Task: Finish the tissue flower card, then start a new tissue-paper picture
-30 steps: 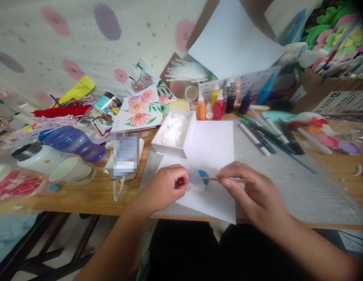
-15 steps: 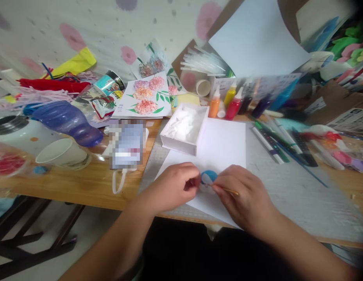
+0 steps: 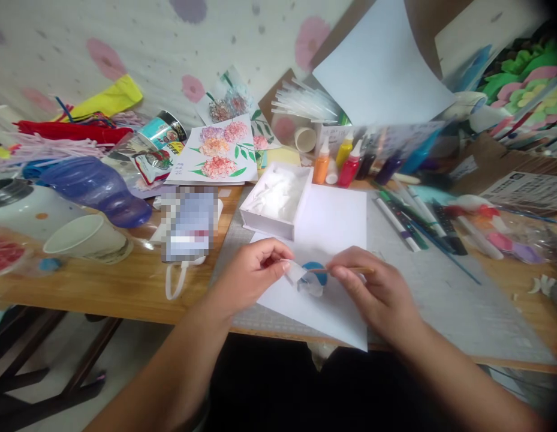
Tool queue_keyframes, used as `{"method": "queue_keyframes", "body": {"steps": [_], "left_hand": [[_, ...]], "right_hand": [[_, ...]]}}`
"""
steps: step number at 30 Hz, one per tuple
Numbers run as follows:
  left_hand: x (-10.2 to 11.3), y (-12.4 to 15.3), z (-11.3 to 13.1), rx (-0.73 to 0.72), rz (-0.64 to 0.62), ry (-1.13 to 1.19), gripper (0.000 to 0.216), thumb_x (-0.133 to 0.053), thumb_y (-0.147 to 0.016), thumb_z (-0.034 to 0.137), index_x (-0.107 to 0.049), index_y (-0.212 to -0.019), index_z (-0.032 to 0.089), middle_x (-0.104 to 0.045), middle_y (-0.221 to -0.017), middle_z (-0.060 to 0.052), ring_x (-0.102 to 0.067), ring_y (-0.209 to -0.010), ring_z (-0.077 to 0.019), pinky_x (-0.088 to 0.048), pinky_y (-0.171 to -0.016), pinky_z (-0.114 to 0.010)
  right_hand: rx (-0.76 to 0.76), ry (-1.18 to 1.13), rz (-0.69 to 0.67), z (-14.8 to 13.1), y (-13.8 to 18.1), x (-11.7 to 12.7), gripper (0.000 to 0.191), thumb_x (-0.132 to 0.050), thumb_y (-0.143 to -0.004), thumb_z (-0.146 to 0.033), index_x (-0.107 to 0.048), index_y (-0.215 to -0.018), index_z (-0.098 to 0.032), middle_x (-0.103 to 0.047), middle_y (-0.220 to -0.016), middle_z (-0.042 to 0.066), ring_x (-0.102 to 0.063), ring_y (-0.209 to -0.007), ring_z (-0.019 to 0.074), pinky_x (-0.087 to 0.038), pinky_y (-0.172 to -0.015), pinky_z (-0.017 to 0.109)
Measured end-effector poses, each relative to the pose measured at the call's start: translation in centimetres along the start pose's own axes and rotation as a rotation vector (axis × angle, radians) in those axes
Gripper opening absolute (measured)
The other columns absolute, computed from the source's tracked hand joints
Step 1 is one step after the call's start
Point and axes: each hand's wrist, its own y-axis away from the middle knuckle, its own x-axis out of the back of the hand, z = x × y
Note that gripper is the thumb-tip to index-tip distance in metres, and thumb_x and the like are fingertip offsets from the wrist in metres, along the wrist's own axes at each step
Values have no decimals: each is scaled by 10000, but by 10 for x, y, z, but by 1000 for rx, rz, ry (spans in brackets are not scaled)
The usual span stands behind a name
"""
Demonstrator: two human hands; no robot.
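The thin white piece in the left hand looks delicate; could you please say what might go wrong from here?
The thin white piece, pinched at its edge by the left hand, might tear or crease. The slim stick in the right hand, its tip close to that piece, could poke it. The white sheet below reaches the front edge of the table, so a nudge might shift it.

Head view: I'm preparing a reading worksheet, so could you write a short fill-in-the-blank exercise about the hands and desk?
1. The hand holding the thin stick is the person's ____ one.
2. The left hand pinches a thin scrap coloured ____.
3. The standing bottle nearest the white box is ____.
4. In the picture, the paper cup is to the box's ____.
Missing words: right; white; orange; left.
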Motion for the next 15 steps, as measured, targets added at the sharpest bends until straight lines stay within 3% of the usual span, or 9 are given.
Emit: {"method": "queue_keyframes", "body": {"steps": [5,15], "left_hand": [[-4,-1,1,-16,5,-77,105,-542,-874,275,-589,-840,188,-552,-702,44,-501,-635,-87,-407,-605,-215],[-14,-2,7,24,-47,-311,137,-521,-873,288,-609,-799,214,-553,-657,57,-449,-583,-84,-328,-522,-202]], "right_hand": [[22,-137,-43,0,3,1,187,-510,-904,-161,-588,-736,-194,-645,-722,1,-596,-659,112,-476,-615,250],[29,-117,-54,-1,3,1,167,-523,-898,-158,-586,-747,-192,-629,-712,2,-575,-654,116,-457,-613,264]]}}
